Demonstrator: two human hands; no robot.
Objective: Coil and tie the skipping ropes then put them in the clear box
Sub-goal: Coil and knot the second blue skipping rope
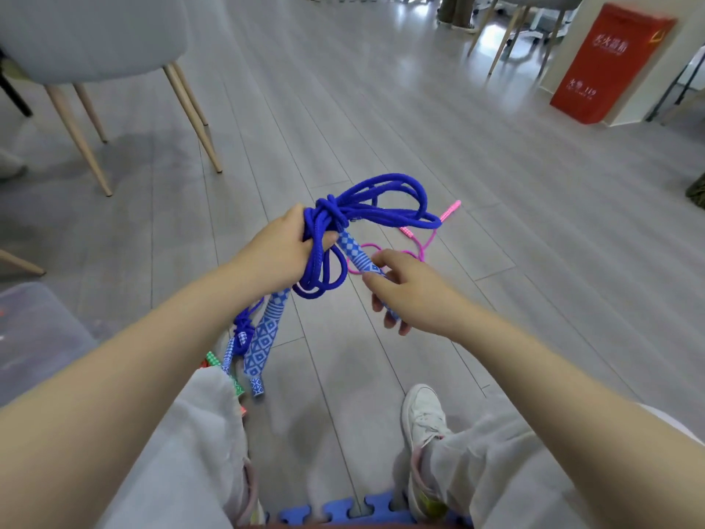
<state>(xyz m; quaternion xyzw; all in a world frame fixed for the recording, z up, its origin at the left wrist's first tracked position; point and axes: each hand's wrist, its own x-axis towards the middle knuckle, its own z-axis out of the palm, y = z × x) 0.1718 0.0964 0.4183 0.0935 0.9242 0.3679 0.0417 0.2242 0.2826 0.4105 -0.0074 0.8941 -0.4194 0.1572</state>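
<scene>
Blue rope point(366, 208): coiled bundle gripped in left hand point(278, 250), above the floor.
Right hand point(404, 292): pinches patterned handle point(356, 253), just right of the bundle.
Around: pink rope point(419, 246) lies beyond; clear box point(34, 330) far left.
Axis: handle slants up-left toward the knot; second handle point(265, 337) hangs down.

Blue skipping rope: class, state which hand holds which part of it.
The left hand grips the blue skipping rope at its gathered coils by the knot. The right hand pinches the end of one patterned handle.
</scene>
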